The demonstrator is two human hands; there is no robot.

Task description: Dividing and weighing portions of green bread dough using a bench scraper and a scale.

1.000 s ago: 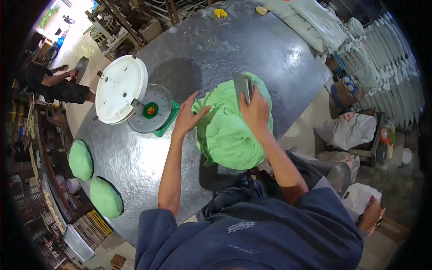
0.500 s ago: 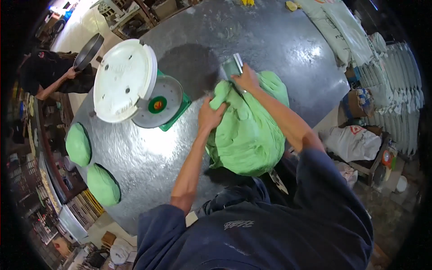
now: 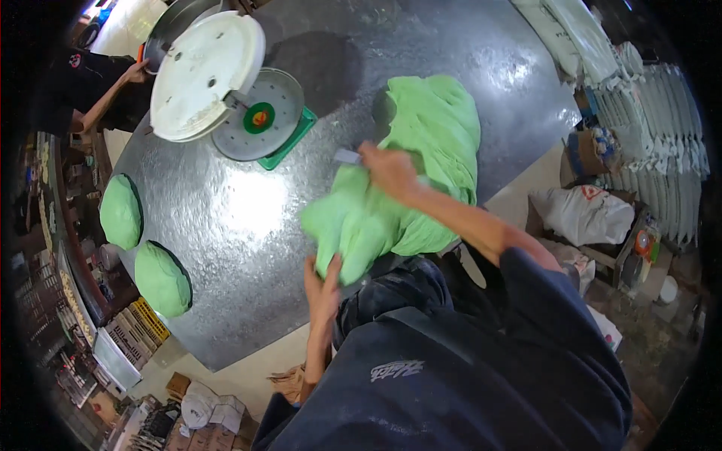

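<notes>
Right hand (image 3: 391, 174) grips scraper (image 3: 347, 156) by green dough (image 3: 440, 143); left hand (image 3: 323, 295), fingers spread, touches dough's seven o'clock edge. Scale (image 3: 274, 124) at ten o'clock.

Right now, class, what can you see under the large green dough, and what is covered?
The large green dough lies over the grey tabletop, which shows beside it. The patch directly beneath is covered, so whether anything else lies there cannot be seen.

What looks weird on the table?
Nothing looks spilled, but the big dough looks odd: a ragged part juts out between the left hand and right hand, unlike the two smooth lumps farther left.
</notes>
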